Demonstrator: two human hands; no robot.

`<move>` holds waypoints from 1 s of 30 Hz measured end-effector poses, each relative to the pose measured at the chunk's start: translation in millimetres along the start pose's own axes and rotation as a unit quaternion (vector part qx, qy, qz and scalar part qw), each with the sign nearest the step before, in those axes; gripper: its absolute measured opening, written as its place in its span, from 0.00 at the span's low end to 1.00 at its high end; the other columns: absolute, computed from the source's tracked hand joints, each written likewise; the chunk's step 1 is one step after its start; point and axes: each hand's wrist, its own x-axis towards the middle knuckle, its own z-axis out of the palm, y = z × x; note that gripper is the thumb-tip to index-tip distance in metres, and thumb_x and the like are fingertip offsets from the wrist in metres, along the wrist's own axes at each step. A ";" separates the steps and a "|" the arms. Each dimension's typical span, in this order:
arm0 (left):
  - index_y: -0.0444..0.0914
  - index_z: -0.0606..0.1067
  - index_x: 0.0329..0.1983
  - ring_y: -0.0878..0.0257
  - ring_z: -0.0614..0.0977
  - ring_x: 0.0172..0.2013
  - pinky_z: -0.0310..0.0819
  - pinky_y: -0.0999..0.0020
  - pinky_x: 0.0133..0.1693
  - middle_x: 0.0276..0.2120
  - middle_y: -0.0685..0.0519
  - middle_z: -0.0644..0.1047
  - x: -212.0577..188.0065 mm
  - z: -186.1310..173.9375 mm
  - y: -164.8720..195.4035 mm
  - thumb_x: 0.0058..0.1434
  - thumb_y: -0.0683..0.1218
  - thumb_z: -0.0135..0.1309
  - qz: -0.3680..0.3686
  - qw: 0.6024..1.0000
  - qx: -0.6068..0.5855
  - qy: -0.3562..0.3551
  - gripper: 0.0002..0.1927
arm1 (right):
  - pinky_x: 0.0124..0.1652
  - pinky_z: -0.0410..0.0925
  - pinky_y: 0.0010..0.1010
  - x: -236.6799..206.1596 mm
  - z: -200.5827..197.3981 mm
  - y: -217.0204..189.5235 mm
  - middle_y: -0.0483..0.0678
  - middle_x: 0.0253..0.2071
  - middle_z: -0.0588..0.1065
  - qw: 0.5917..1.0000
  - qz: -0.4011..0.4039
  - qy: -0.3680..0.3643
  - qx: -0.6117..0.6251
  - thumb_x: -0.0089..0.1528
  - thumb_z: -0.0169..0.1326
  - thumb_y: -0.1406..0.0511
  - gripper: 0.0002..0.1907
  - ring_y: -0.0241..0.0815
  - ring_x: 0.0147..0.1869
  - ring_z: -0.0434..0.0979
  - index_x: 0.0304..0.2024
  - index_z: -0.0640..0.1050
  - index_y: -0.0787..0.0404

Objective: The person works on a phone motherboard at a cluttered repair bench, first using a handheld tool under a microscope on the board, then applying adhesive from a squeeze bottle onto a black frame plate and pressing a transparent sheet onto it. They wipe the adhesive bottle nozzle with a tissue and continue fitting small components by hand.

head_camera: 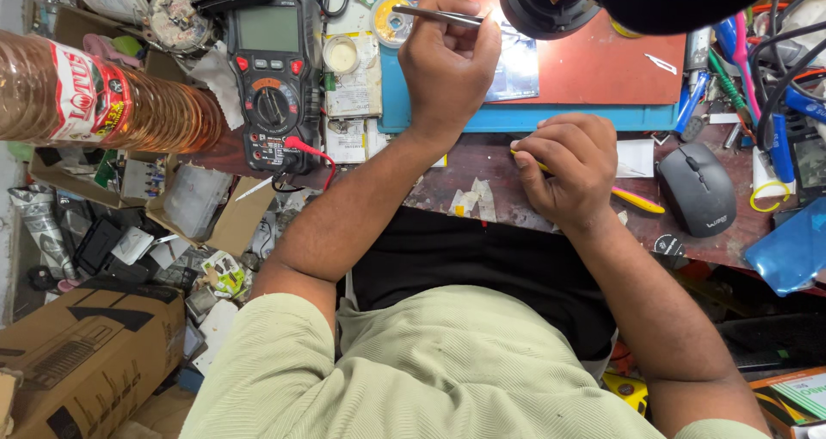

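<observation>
Tweezers shiny metal; mouse matt grey plastic; bottle glossy clear plastic; box dull cardboard.

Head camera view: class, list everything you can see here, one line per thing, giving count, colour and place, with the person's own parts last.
Multimeter: one, black with red trim, bench top left.
Red lead: one, plugged in at the multimeter's base.
Plastic bottle: one, clear amber with a red and white label, far left, lying sideways.
Work mat: one, blue with a red-brown centre, top middle.
Computer mouse: one, dark grey, right of the hands.
Cardboard box: one, brown, bottom left.
Solder reel: one, yellow-rimmed, beside the multimeter.
Tweezers: one pair, metal, held by the left hand.
Yellow tool: one, under the right hand.
Left hand: closed on the tweezers.
Right hand: closed on the yellow tool.
</observation>
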 end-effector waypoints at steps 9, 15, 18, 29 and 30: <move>0.37 0.70 0.44 0.72 0.83 0.29 0.80 0.77 0.30 0.28 0.55 0.79 0.0 -0.2 -0.4 0.62 0.36 0.61 -0.011 1.000 -0.006 -0.004 0.12 | 0.48 0.65 0.39 2.5 -1.7 -3.3 0.44 0.35 0.76 1.000 0.002 0.000 -0.007 0.66 0.63 0.65 0.06 0.46 0.47 0.77 0.33 0.81 0.57; 0.37 0.70 0.44 0.72 0.83 0.28 0.79 0.77 0.30 0.28 0.54 0.79 0.4 0.0 -1.4 0.62 0.36 0.61 0.000 1.000 0.003 0.000 0.12 | 0.49 0.65 0.40 2.8 -3.1 -3.5 0.45 0.35 0.77 1.000 0.003 -0.006 -0.012 0.64 0.64 0.66 0.05 0.47 0.47 0.78 0.34 0.81 0.58; 0.37 0.70 0.43 0.72 0.83 0.28 0.79 0.77 0.30 0.28 0.54 0.79 0.5 0.1 -1.0 0.62 0.36 0.61 -0.003 1.000 0.003 0.001 0.12 | 0.49 0.65 0.40 3.2 -3.5 -4.1 0.45 0.35 0.77 1.000 0.004 -0.005 -0.010 0.64 0.64 0.66 0.05 0.47 0.48 0.78 0.33 0.81 0.58; 0.37 0.70 0.43 0.71 0.84 0.29 0.80 0.77 0.31 0.29 0.53 0.80 1.0 -0.7 1.3 0.62 0.36 0.60 -0.008 1.000 -0.002 -0.005 0.12 | 0.49 0.65 0.39 2.2 -3.6 -4.4 0.44 0.35 0.77 1.000 0.010 -0.010 -0.019 0.63 0.65 0.66 0.06 0.46 0.48 0.78 0.32 0.80 0.57; 0.37 0.70 0.43 0.71 0.84 0.29 0.81 0.77 0.31 0.29 0.53 0.80 1.1 -0.7 1.6 0.62 0.36 0.60 -0.008 1.000 0.000 -0.004 0.12 | 0.49 0.65 0.39 2.1 -3.5 -4.6 0.44 0.35 0.77 1.000 0.010 -0.009 -0.017 0.63 0.65 0.66 0.06 0.46 0.48 0.78 0.33 0.80 0.57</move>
